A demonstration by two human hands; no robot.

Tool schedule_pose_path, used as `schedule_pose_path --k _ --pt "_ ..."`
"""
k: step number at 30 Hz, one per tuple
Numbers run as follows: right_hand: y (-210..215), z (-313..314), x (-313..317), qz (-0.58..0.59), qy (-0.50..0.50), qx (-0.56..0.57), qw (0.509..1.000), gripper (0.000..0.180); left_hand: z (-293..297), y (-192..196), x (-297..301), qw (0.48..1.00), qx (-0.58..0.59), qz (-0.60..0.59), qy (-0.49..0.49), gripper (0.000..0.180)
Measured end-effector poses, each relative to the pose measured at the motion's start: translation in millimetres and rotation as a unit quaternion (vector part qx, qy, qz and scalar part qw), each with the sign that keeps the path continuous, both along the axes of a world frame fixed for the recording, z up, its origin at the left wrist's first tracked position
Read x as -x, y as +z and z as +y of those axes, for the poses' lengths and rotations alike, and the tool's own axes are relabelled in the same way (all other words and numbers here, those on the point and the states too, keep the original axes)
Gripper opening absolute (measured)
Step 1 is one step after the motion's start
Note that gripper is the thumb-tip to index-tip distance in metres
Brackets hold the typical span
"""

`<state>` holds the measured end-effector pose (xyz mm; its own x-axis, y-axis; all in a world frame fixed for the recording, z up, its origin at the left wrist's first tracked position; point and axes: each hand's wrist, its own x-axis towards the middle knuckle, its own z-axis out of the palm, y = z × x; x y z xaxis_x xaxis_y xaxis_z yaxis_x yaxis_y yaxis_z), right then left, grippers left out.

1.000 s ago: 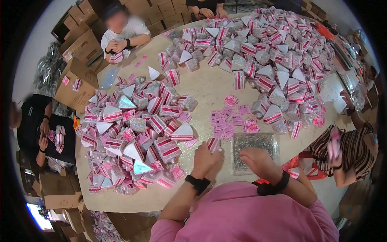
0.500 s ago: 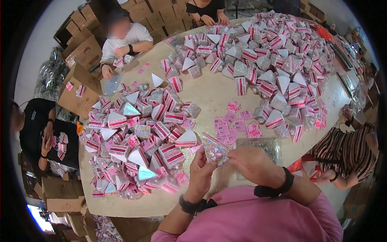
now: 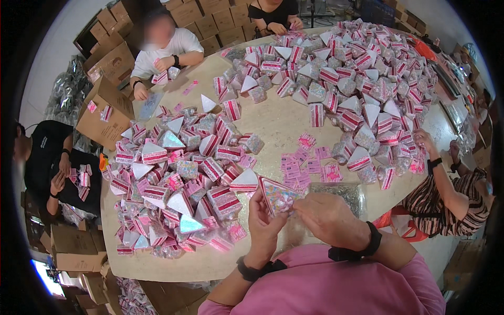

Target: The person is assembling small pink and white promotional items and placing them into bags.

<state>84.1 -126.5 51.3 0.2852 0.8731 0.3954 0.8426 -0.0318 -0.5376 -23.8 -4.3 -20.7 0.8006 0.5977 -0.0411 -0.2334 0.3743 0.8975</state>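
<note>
A cake-slice-shaped pouch [image 3: 278,195] with a glittery, multicoloured triangular face and pink edging is held up in front of my chest. My left hand [image 3: 265,223] grips it from the left and below, thumb on the face. At its right corner the fingers of my right hand [image 3: 331,216] are pinched together; whether they hold a small part as well, I cannot tell. Just beyond my right hand stands a clear shallow tray [image 3: 361,190] of small silvery pieces, partly hidden by the hand. Pink printed cards [image 3: 295,170] lie scattered beyond the pouch.
Piles of similar cake-slice pouches cover the table's left [image 3: 178,181] and far right [image 3: 362,79]. Co-workers sit around it, one's hand [image 3: 422,140] at the right pile. Cardboard boxes [image 3: 107,113] stand at the left, and an orange-handled tool [image 3: 103,163] is near the left edge.
The pouch has been turned and raised slightly, so more of its triangular face shows. The co-worker at the right has reached an arm to the right pile.
</note>
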Motion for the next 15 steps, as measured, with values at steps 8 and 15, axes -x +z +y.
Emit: schedule_pose_path --k 8,15 --pt "-2.6 -1.3 -0.9 -0.012 0.0 0.026 1.0 0.01 -4.1 -1.1 0.4 0.999 -0.039 0.011 0.018 0.068" --pt "-3.5 -2.0 -1.1 -0.006 -0.005 0.023 1.0 0.009 -5.6 -4.0 0.4 0.997 -0.069 0.006 0.027 0.07"
